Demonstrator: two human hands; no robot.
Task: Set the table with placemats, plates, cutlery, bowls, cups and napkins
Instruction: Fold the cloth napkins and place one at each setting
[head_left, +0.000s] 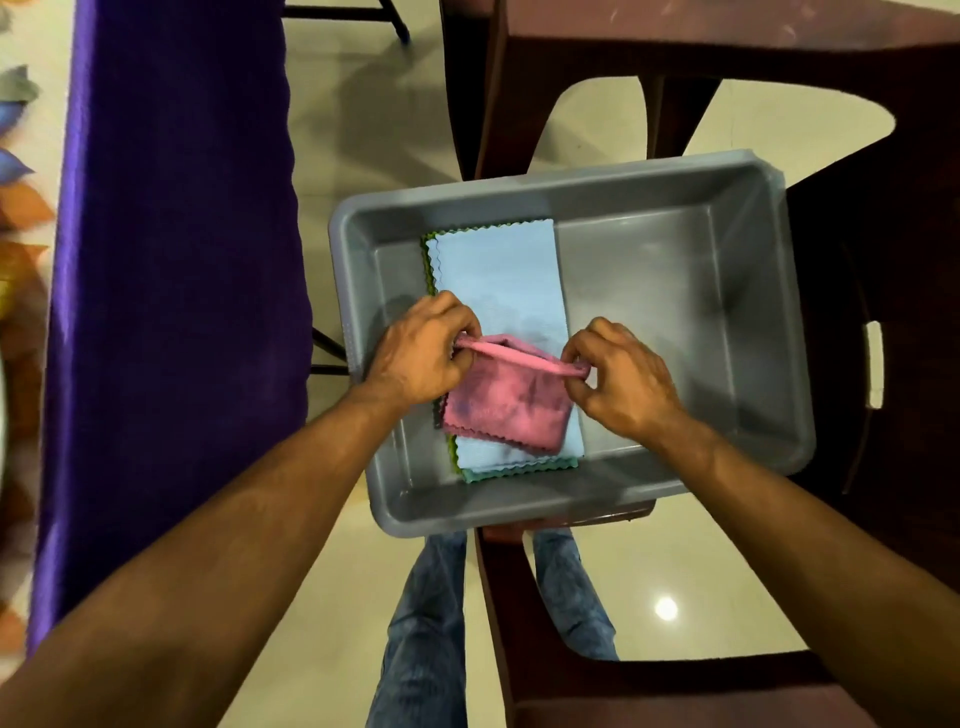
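Left hand (415, 353) and right hand (618, 376) each pinch a top corner of the pink napkin (506, 402), centre frame, over the folded stack in the grey tub (675, 187). Napkins apparently remain unplaced; counter barely visible.

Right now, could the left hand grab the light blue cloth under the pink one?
Probably yes. The left hand pinches the pink cloth just above the light blue cloth, whose far half lies bare in the grey tub. It would have to let go first.
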